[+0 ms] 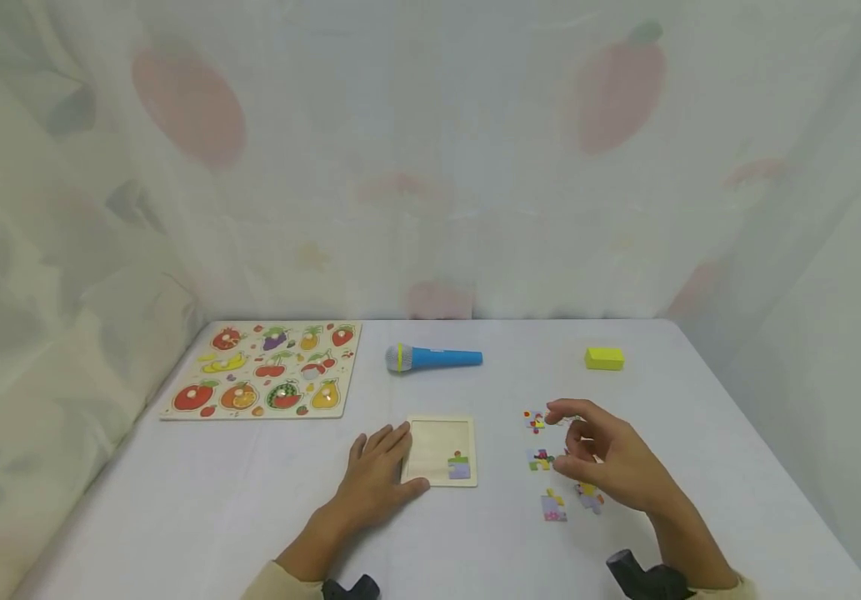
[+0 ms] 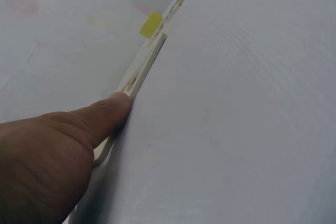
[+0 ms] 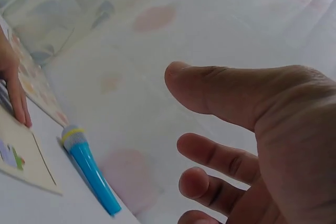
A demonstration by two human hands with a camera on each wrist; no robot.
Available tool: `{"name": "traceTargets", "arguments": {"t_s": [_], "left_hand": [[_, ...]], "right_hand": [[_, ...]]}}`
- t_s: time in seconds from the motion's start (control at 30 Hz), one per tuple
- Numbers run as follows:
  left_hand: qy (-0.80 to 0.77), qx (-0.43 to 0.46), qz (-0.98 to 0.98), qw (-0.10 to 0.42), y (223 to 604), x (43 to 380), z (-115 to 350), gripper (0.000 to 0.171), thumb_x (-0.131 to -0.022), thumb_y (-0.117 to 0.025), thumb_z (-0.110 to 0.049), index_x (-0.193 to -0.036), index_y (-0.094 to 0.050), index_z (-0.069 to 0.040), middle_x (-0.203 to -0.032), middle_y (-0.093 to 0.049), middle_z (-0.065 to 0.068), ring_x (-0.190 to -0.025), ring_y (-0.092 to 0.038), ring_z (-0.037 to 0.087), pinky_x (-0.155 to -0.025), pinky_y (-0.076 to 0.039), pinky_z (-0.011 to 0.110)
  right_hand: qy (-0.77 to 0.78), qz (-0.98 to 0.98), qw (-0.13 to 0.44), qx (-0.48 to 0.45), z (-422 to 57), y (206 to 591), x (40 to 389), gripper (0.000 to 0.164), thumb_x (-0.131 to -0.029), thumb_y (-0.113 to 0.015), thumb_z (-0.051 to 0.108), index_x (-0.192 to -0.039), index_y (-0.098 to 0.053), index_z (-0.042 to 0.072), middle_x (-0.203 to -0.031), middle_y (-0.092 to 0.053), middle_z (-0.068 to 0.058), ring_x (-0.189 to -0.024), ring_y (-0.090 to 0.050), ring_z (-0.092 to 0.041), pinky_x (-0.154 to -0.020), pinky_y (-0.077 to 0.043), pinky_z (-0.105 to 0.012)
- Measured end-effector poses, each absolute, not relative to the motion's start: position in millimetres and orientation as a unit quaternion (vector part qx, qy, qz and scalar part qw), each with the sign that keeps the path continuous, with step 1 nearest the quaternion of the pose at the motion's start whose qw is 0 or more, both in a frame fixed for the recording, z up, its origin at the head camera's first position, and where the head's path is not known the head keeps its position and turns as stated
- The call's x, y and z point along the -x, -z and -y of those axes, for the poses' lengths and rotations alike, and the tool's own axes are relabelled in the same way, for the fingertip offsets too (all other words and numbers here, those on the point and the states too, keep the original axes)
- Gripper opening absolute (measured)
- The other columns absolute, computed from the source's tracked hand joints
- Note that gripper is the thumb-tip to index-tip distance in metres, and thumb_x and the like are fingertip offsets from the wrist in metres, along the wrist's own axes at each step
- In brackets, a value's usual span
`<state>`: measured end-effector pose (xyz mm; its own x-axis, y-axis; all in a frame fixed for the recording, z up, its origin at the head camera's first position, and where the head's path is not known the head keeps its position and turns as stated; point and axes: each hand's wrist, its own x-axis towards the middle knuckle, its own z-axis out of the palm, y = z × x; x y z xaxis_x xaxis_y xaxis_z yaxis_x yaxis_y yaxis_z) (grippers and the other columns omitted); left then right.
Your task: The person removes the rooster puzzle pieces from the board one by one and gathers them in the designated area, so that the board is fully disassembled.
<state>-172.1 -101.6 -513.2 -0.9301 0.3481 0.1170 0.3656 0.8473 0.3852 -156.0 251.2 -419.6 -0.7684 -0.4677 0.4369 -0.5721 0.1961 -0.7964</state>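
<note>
A square wooden puzzle tray lies mid-table, with one purple-and-green jigsaw piece in its lower right corner. My left hand rests on the tray's left side, fingers straight, thumb on the near edge. Over the loose pieces hovers my right hand, thumb and index finger apart; the right wrist view shows nothing between them. Loose jigsaw pieces lie beside and below it: one at the back, a middle piece, a purple one and another. The right hand partly hides some pieces.
A fruit peg board lies at the back left. Behind the tray is a blue toy microphone. A yellow block sits at the back right. Printed curtains hang behind the table.
</note>
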Motion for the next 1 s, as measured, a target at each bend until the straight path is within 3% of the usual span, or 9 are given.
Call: {"name": "traceTargets", "arguments": {"t_s": [0.27, 0.57, 0.73, 1.0], "left_hand": [[0.2, 0.185, 0.962, 0.026, 511.7, 170.9, 101.0, 0.08, -0.082, -0.07, -0.053, -0.141, -0.048, -0.003, -0.15, -0.039, 0.007, -0.137, -0.029, 0.032, -0.107, -0.013, 0.061], [0.205, 0.181, 0.962, 0.023, 510.3, 170.0, 100.0, 0.08, -0.082, -0.071, -0.051, -0.141, -0.048, -0.003, -0.15, -0.038, 0.007, -0.138, -0.028, 0.032, -0.108, -0.012, 0.061], [0.201, 0.182, 0.962, 0.024, 511.7, 170.6, 100.3, 0.08, -0.083, -0.069, -0.053, -0.142, -0.047, -0.004, -0.151, -0.038, 0.007, -0.138, -0.027, 0.032, -0.108, -0.012, 0.061], [0.198, 0.184, 0.962, 0.03, 513.2, 170.8, 101.1, 0.08, -0.083, -0.069, -0.054, -0.142, -0.048, -0.003, -0.151, -0.038, 0.007, -0.138, -0.028, 0.032, -0.108, -0.012, 0.061]], "right_hand": [[-0.542, 0.764, 0.037, -0.348, -215.7, 415.1, 166.4, 0.061, -0.079, -0.077, -0.001, -0.133, -0.051, 0.012, -0.115, -0.058, -0.006, -0.061, -0.044, -0.023, -0.053, -0.041, -0.028], [-0.539, 0.771, 0.018, -0.34, -179.9, 425.5, 174.5, 0.058, -0.082, -0.077, 0.011, -0.134, -0.052, 0.019, -0.113, -0.058, 0.0, -0.064, -0.047, -0.021, -0.052, -0.042, -0.026], [-0.537, 0.774, -0.004, -0.334, -167.0, 440.5, 179.5, 0.058, -0.082, -0.076, 0.01, -0.133, -0.053, 0.022, -0.113, -0.057, 0.002, -0.065, -0.047, -0.025, -0.051, -0.04, -0.026], [-0.54, 0.783, -0.04, -0.306, -156.5, 461.0, 185.9, 0.061, -0.081, -0.077, 0.01, -0.134, -0.052, 0.027, -0.114, -0.057, -0.003, -0.07, -0.049, -0.019, -0.05, -0.037, -0.023]]}}
